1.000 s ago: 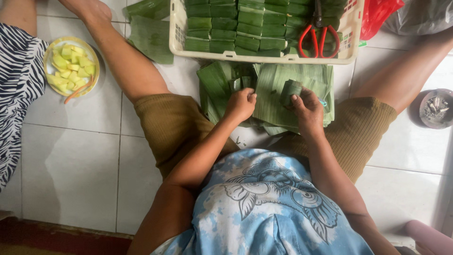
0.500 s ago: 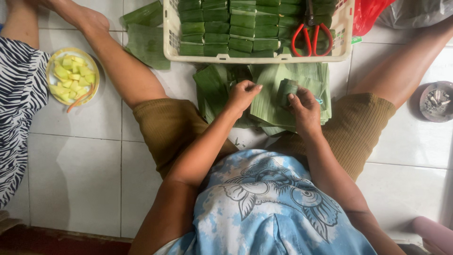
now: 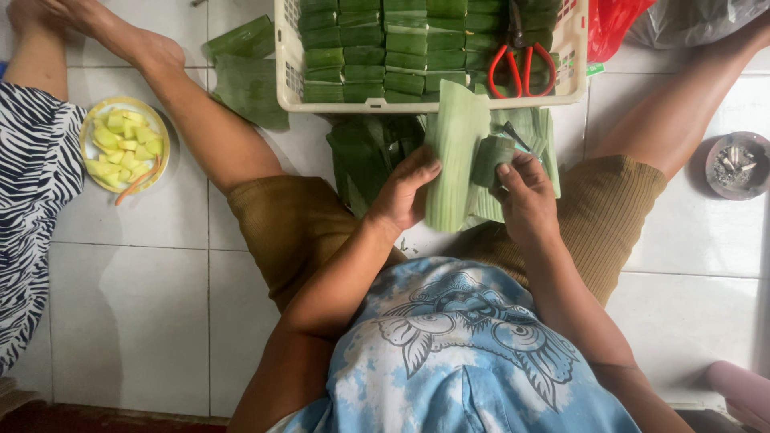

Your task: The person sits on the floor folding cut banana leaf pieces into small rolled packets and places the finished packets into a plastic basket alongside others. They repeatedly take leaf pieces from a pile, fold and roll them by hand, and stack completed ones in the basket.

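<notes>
Left hand (image 3: pixel 405 196) pinches the long banana leaf strip (image 3: pixel 454 156) at its lower left edge, over the lap just below the white basket (image 3: pixel 577 48); it looks light, thin, floppy, likely to split along its ribs, so best held by the edges. Right hand (image 3: pixel 525 196) curls around a small rolled leaf parcel (image 3: pixel 491 160), thumb on top, probably soft. Parcel contents hidden; leaf pile (image 3: pixel 365 152) under the strip partly covered.

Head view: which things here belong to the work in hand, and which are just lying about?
In use:
left hand
right hand
banana leaf strip
leaf roll
leaf stack
basket of wrapped parcels

Lying about:
scissors
fruit bowl
ashtray
red bag
</notes>
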